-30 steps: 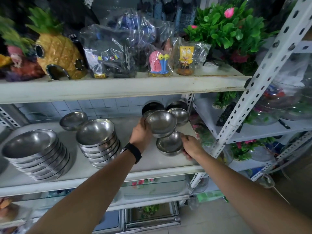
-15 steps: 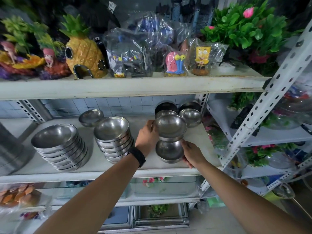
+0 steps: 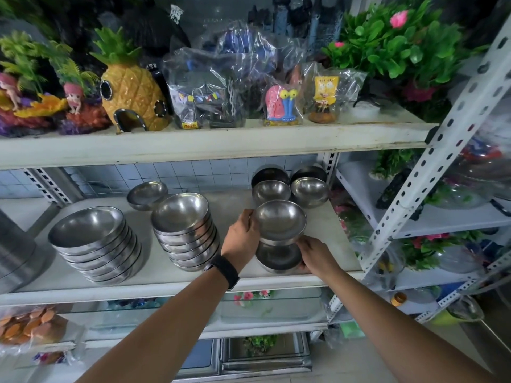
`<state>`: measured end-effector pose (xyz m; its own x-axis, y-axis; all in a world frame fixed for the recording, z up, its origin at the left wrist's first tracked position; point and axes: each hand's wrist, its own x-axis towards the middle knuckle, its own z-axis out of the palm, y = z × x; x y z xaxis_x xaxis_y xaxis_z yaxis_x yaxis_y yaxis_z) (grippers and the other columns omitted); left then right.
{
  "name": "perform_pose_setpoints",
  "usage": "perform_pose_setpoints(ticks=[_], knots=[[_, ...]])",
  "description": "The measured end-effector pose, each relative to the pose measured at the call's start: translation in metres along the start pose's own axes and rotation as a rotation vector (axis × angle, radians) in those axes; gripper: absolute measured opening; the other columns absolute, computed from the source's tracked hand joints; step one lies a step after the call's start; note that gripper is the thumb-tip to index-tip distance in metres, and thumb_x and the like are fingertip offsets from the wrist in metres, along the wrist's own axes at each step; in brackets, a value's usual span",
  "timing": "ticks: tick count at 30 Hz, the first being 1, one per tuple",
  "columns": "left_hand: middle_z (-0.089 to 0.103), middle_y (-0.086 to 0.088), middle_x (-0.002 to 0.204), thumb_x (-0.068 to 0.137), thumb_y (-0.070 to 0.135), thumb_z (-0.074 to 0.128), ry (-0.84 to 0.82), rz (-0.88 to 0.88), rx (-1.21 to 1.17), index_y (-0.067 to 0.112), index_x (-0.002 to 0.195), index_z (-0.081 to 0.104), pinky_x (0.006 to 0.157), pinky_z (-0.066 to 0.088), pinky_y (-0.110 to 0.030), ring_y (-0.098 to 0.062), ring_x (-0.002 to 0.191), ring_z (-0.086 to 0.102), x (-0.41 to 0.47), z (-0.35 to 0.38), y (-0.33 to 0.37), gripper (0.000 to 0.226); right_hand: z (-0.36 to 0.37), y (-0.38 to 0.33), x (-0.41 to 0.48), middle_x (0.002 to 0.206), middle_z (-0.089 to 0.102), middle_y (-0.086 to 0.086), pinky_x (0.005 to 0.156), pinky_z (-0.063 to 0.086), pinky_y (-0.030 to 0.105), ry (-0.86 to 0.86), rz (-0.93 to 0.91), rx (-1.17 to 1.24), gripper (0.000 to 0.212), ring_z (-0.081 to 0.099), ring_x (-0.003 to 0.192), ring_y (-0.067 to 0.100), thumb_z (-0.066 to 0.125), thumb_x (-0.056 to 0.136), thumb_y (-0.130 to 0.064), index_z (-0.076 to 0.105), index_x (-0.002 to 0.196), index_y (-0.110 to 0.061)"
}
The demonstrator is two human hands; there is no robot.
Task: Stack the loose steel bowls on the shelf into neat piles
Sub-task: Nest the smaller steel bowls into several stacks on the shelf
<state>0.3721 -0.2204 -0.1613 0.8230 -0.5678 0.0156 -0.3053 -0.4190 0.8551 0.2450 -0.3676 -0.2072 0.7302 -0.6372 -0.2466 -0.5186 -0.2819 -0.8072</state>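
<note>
Fingers (image 3: 249,217) curled: left hand (image 3: 241,240) gripping top bowl (image 3: 279,221), right hand (image 3: 315,255) round bottom bowl (image 3: 278,258); lower level, centre rims, seat fully.

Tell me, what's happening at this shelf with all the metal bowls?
A person is tidying steel bowls on a shelf. Their left hand holds a small bowl right over a second bowl, which the right hand grips near the shelf's front edge. Whether the two bowls touch is unclear. To the left stand a big pile and a smaller pile, already nested. Several loose bowls wait at the back.
</note>
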Motion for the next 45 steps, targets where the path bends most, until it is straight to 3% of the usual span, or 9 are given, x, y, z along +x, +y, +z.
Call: perform_pose_setpoints(ticks=[6, 11, 16, 24, 28, 31, 35, 39, 45], knots=[[0.068, -0.004, 0.098, 0.105, 0.036, 0.035, -0.008, 0.030, 0.053, 0.023, 0.113, 0.059, 0.078, 0.052, -0.038, -0.030, 0.090, 0.064, -0.008, 0.003, -0.007, 0.028, -0.005, -0.004, -0.007, 0.066, 0.060, 0.001, 0.052, 0.047, 0.022, -0.002, -0.023, -0.038, 0.042, 0.062, 0.060, 0.017, 0.039, 0.108, -0.032, 0.053, 0.072, -0.015], [0.070, -0.008, 0.092, 0.097, 0.045, 0.024, -0.017, 0.068, 0.159, 0.027, 0.109, 0.055, 0.075, 0.055, -0.047, -0.037, 0.084, 0.066, -0.014, 0.009, -0.013, 0.038, -0.015, 0.008, -0.003, 0.066, 0.066, 0.003, 0.062, 0.058, 0.032, -0.043, -0.026, -0.105, 0.037, 0.070, 0.062, 0.021, 0.039, 0.105, -0.030, 0.057, 0.076, -0.017], [0.071, -0.009, 0.096, 0.105, 0.034, 0.030, -0.016, 0.113, 0.245, 0.024, 0.113, 0.055, 0.076, 0.055, -0.046, -0.037, 0.087, 0.066, -0.012, 0.018, -0.015, 0.027, -0.020, 0.019, 0.002, 0.101, 0.069, 0.012, 0.087, 0.054, 0.042, -0.006, -0.016, -0.287, 0.034, 0.066, 0.095, 0.034, 0.035, 0.106, -0.033, 0.064, 0.109, -0.015], [0.070, -0.008, 0.090, 0.106, 0.031, 0.031, -0.022, 0.138, 0.379, 0.023, 0.113, 0.052, 0.064, 0.043, -0.035, -0.036, 0.080, 0.065, -0.005, 0.028, -0.016, 0.023, -0.020, 0.015, -0.008, 0.092, 0.070, 0.015, 0.074, 0.054, 0.043, 0.107, -0.042, -0.175, 0.029, 0.067, 0.088, 0.039, 0.037, 0.107, -0.019, 0.062, 0.114, -0.008], [0.070, -0.007, 0.087, 0.107, 0.031, 0.031, -0.025, 0.151, 0.427, 0.023, 0.114, 0.052, 0.063, 0.041, -0.033, -0.034, 0.079, 0.065, -0.003, 0.029, -0.016, 0.024, -0.024, 0.017, -0.005, 0.083, 0.067, 0.014, 0.076, 0.050, 0.044, 0.113, -0.055, -0.118, 0.035, 0.065, 0.084, 0.036, 0.033, 0.109, -0.026, 0.058, 0.087, -0.014], [0.070, -0.007, 0.085, 0.106, 0.029, 0.030, -0.016, 0.165, 0.448, 0.022, 0.113, 0.053, 0.062, 0.047, -0.034, -0.034, 0.077, 0.066, -0.004, 0.030, -0.016, 0.025, -0.026, 0.020, 0.000, 0.083, 0.065, 0.013, 0.081, 0.048, 0.043, 0.074, -0.026, -0.090, 0.040, 0.062, 0.084, 0.032, 0.030, 0.110, -0.032, 0.058, 0.086, -0.017], [0.071, -0.007, 0.084, 0.104, 0.028, 0.030, -0.003, 0.171, 0.491, 0.024, 0.117, 0.052, 0.064, 0.048, -0.035, -0.035, 0.079, 0.066, -0.004, 0.029, -0.020, 0.026, -0.026, 0.025, 0.006, 0.058, 0.049, -0.003, 0.079, 0.050, 0.045, 0.046, -0.026, -0.077, 0.048, 0.048, 0.057, 0.014, 0.030, 0.110, -0.036, 0.047, 0.065, -0.030], [0.071, -0.008, 0.085, 0.105, 0.027, 0.030, 0.010, 0.199, 0.548, 0.023, 0.119, 0.051, 0.064, 0.037, -0.032, -0.035, 0.079, 0.065, -0.007, 0.029, -0.022, 0.026, -0.023, 0.026, 0.007, 0.057, 0.047, -0.007, 0.083, 0.050, 0.045, 0.068, -0.023, -0.105, 0.049, 0.047, 0.058, 0.011, 0.032, 0.110, -0.038, 0.045, 0.062, -0.032], [0.072, -0.010, 0.090, 0.105, 0.028, 0.030, -0.003, 0.162, 0.542, 0.021, 0.118, 0.052, 0.064, 0.041, -0.033, -0.037, 0.084, 0.066, -0.007, 0.029, -0.027, 0.027, -0.021, 0.033, 0.012, 0.042, 0.053, -0.009, 0.080, 0.049, 0.043, 0.035, 0.003, -0.055, 0.055, 0.051, 0.054, 0.015, 0.034, 0.106, -0.049, 0.053, 0.061, -0.024]])
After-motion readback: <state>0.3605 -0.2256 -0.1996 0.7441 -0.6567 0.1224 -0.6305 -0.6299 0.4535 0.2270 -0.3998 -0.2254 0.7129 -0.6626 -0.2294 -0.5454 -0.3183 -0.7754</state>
